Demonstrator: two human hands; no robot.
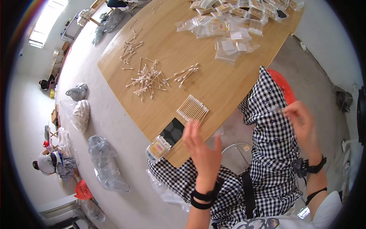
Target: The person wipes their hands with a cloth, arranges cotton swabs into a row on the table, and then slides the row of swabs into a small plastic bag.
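Over the table's near edge, my left hand (pixel 201 149) is open, its fingers stretched out and the thumb apart. Its blurred fingertips are at the near side of a neat row of cotton swabs (pixel 193 108) lying on the wooden table (pixel 213 82); I cannot tell if they touch it. My right hand (pixel 302 124) is raised off to the right over my checked apron (pixel 272 149), fingers pinched. Something small and blurred shows at its fingertips. Beside the left hand lie a black flat piece (pixel 172 132) and a filled pack of cotton swabs (pixel 159 147) at the table corner.
A loose heap of cotton swabs (pixel 148 80) and a smaller bunch (pixel 185 73) lie farther in. Filled bags of swabs (pixel 244 13) pile at the far right, with clear bags (pixel 232 47) before them. Plastic sacks (pixel 107 164) stand on the floor; a person (pixel 53 162) is at far left.
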